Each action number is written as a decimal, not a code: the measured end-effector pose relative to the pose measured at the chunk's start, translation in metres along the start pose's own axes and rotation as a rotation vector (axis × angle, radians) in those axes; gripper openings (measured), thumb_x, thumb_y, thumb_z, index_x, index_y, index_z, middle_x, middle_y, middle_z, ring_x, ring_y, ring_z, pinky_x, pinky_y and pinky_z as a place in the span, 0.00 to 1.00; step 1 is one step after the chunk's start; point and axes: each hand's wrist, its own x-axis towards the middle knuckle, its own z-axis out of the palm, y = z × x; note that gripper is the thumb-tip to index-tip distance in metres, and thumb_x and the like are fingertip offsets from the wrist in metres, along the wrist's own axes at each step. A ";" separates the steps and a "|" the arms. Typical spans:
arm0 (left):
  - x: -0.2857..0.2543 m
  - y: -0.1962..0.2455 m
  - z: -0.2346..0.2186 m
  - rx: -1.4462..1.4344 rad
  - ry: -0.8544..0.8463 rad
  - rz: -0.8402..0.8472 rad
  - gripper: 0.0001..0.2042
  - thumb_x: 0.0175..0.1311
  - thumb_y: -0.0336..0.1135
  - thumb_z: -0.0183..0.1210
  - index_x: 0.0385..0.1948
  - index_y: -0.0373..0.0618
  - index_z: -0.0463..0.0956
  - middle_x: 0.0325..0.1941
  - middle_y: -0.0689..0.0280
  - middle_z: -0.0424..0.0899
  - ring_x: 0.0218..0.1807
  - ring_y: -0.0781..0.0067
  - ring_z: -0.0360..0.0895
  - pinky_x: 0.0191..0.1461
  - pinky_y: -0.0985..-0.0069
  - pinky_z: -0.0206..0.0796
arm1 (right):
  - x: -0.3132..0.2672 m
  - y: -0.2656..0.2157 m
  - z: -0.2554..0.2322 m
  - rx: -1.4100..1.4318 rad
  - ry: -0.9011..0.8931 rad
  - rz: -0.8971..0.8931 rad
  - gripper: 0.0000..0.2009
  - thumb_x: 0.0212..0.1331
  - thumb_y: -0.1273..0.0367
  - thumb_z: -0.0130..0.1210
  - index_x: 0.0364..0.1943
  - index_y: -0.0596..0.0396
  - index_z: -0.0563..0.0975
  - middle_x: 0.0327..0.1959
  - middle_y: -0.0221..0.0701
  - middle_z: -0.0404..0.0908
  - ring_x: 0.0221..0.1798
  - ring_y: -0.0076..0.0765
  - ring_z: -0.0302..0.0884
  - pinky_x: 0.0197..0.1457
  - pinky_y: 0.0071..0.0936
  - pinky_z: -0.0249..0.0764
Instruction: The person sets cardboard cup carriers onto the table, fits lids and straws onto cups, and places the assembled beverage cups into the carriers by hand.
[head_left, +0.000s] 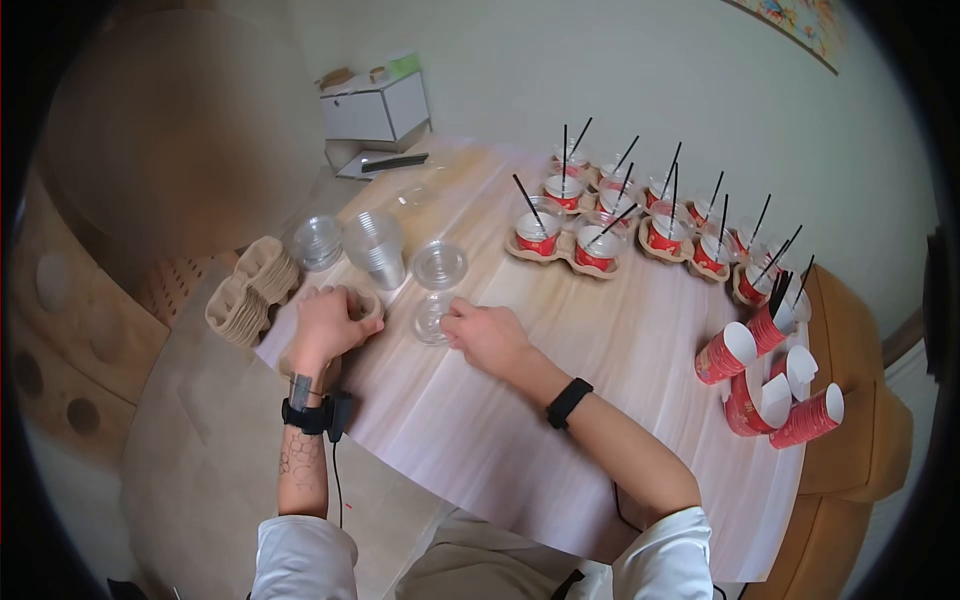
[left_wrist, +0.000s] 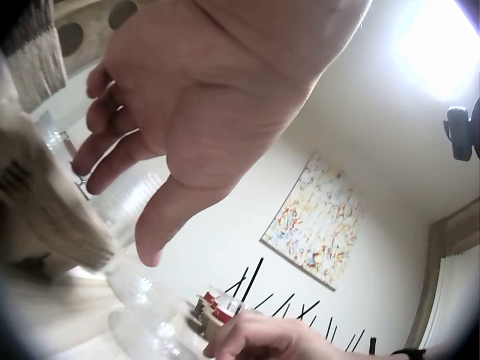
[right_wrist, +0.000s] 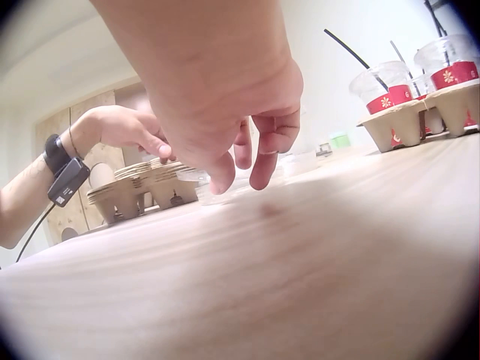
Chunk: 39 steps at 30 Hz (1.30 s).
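Observation:
My left hand (head_left: 335, 325) is over a stack of brown cardboard cup carriers (right_wrist: 124, 196) at the table's near left edge. Its fingers are loosely bent, and a gap shows between them and the carriers in the left wrist view. My right hand (head_left: 488, 337) is low over the table with curled fingers, thumb and fingertips at the right rim of a clear plastic lid (head_left: 430, 322). Just beyond that lid lies another clear lid (head_left: 440, 264). Past the left hand stand a stack of clear plastic cups (head_left: 374, 245) and a stack of clear lids (head_left: 318, 240).
Cardboard carriers with red-banded cups (head_left: 536, 236) and black straws fill the far right. Stacked red paper cups (head_left: 724, 352) stand at the right edge, by a brown chair (head_left: 845, 375). More stacked carriers (head_left: 240, 300) sit at left. Black straws (head_left: 395, 162) lie at the far end.

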 end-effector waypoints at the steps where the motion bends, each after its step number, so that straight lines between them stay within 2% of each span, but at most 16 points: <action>1: 0.000 0.000 0.003 -0.066 -0.099 -0.009 0.18 0.52 0.49 0.73 0.34 0.44 0.85 0.38 0.54 0.87 0.49 0.48 0.80 0.60 0.59 0.66 | 0.000 -0.002 -0.002 -0.003 -0.008 -0.001 0.03 0.63 0.69 0.58 0.38 0.48 0.76 0.43 0.32 0.78 0.37 0.50 0.83 0.40 0.47 0.78; 2: 0.000 0.000 0.008 -0.135 -0.197 -0.015 0.18 0.52 0.49 0.74 0.33 0.43 0.86 0.38 0.53 0.88 0.47 0.48 0.82 0.58 0.59 0.68 | 0.000 -0.004 -0.003 -0.005 -0.007 0.008 0.03 0.63 0.69 0.58 0.38 0.48 0.76 0.43 0.32 0.78 0.37 0.50 0.83 0.40 0.47 0.78; 3: 0.002 -0.008 0.021 -0.228 -0.163 -0.006 0.17 0.53 0.46 0.72 0.34 0.41 0.86 0.37 0.52 0.88 0.43 0.48 0.85 0.51 0.59 0.73 | 0.000 -0.005 -0.005 -0.007 -0.033 -0.009 0.03 0.63 0.70 0.57 0.38 0.48 0.76 0.44 0.33 0.77 0.37 0.51 0.83 0.39 0.48 0.78; 6: 0.003 -0.002 0.020 -0.223 -0.151 0.035 0.14 0.54 0.42 0.69 0.34 0.40 0.86 0.34 0.49 0.87 0.39 0.44 0.84 0.46 0.57 0.75 | -0.003 -0.006 -0.006 -0.018 -0.022 -0.008 0.05 0.62 0.72 0.56 0.40 0.50 0.75 0.45 0.34 0.77 0.36 0.52 0.83 0.38 0.49 0.78; 9: 0.001 0.003 0.019 -0.199 -0.032 0.013 0.13 0.52 0.38 0.65 0.33 0.38 0.85 0.32 0.46 0.86 0.39 0.43 0.84 0.46 0.55 0.75 | -0.005 -0.005 -0.006 -0.005 0.037 -0.007 0.06 0.61 0.73 0.55 0.41 0.51 0.75 0.47 0.36 0.76 0.36 0.54 0.82 0.37 0.50 0.79; 12: 0.003 -0.006 0.028 -0.286 -0.034 -0.012 0.11 0.50 0.36 0.69 0.28 0.37 0.81 0.27 0.48 0.84 0.34 0.45 0.83 0.42 0.60 0.75 | -0.008 -0.005 -0.003 0.023 0.068 -0.010 0.07 0.60 0.73 0.55 0.41 0.53 0.74 0.49 0.36 0.76 0.35 0.54 0.82 0.37 0.50 0.79; 19: -0.002 -0.006 0.031 -0.226 0.069 0.060 0.14 0.53 0.35 0.73 0.27 0.37 0.76 0.25 0.51 0.82 0.31 0.48 0.80 0.38 0.61 0.72 | -0.012 -0.009 -0.008 0.068 0.096 0.003 0.07 0.61 0.72 0.55 0.42 0.53 0.74 0.53 0.34 0.76 0.36 0.53 0.82 0.38 0.49 0.79; 21: -0.003 -0.006 0.030 -0.687 -0.013 -0.083 0.13 0.57 0.36 0.72 0.29 0.37 0.77 0.25 0.51 0.81 0.30 0.51 0.79 0.37 0.61 0.71 | -0.015 -0.012 -0.017 0.111 0.132 -0.006 0.07 0.61 0.73 0.55 0.43 0.53 0.75 0.51 0.35 0.77 0.37 0.54 0.83 0.39 0.50 0.79; 22: -0.001 -0.012 0.032 -0.682 -0.008 -0.088 0.13 0.57 0.36 0.72 0.29 0.37 0.77 0.25 0.51 0.81 0.30 0.51 0.79 0.37 0.61 0.71 | -0.015 -0.013 -0.019 0.156 0.167 -0.012 0.08 0.61 0.73 0.54 0.43 0.53 0.75 0.49 0.37 0.78 0.39 0.55 0.83 0.41 0.50 0.80; 24: 0.004 -0.028 0.038 -0.384 0.279 0.057 0.12 0.60 0.36 0.70 0.31 0.38 0.79 0.24 0.53 0.81 0.28 0.55 0.79 0.37 0.63 0.71 | -0.017 -0.012 -0.017 0.195 0.210 0.011 0.08 0.63 0.72 0.54 0.44 0.53 0.75 0.48 0.36 0.79 0.40 0.54 0.83 0.41 0.50 0.79; 26: 0.005 -0.035 0.032 -0.447 0.267 0.020 0.12 0.60 0.37 0.70 0.32 0.38 0.79 0.24 0.53 0.81 0.28 0.55 0.79 0.37 0.63 0.71 | -0.019 -0.011 -0.020 0.231 0.250 0.035 0.07 0.64 0.72 0.54 0.45 0.52 0.75 0.47 0.35 0.80 0.41 0.53 0.83 0.42 0.50 0.79; 28: 0.007 -0.038 0.030 -0.516 0.253 -0.017 0.12 0.61 0.37 0.70 0.32 0.38 0.80 0.25 0.53 0.81 0.28 0.56 0.79 0.37 0.64 0.71 | -0.024 -0.010 -0.026 0.293 0.386 0.016 0.07 0.66 0.70 0.54 0.47 0.51 0.74 0.46 0.35 0.82 0.42 0.52 0.83 0.43 0.47 0.79; 32: 0.007 -0.030 0.031 -0.440 0.271 0.006 0.12 0.61 0.38 0.70 0.32 0.38 0.79 0.26 0.51 0.82 0.29 0.53 0.79 0.38 0.63 0.71 | -0.034 -0.018 -0.043 0.393 0.390 0.065 0.08 0.66 0.71 0.55 0.48 0.51 0.74 0.46 0.35 0.83 0.41 0.51 0.83 0.44 0.44 0.79; 35: 0.007 -0.025 0.035 -0.457 0.365 -0.047 0.12 0.61 0.37 0.70 0.33 0.38 0.79 0.28 0.50 0.82 0.31 0.49 0.80 0.39 0.62 0.71 | -0.044 -0.021 -0.056 0.451 0.400 0.096 0.09 0.65 0.72 0.56 0.48 0.52 0.74 0.48 0.35 0.84 0.38 0.49 0.83 0.42 0.41 0.79; 37: 0.005 -0.022 0.033 -0.449 0.397 -0.031 0.12 0.61 0.36 0.70 0.33 0.38 0.78 0.28 0.50 0.82 0.31 0.48 0.79 0.38 0.62 0.71 | -0.050 -0.025 -0.066 0.534 0.375 0.186 0.09 0.65 0.73 0.57 0.47 0.54 0.75 0.50 0.35 0.85 0.34 0.43 0.84 0.40 0.38 0.79; 39: -0.005 -0.014 0.027 -0.421 0.407 -0.035 0.12 0.59 0.33 0.70 0.33 0.39 0.76 0.28 0.50 0.82 0.31 0.47 0.79 0.38 0.61 0.70 | -0.051 -0.027 -0.070 0.581 0.411 0.177 0.08 0.65 0.73 0.57 0.46 0.54 0.74 0.51 0.35 0.85 0.33 0.41 0.83 0.39 0.36 0.79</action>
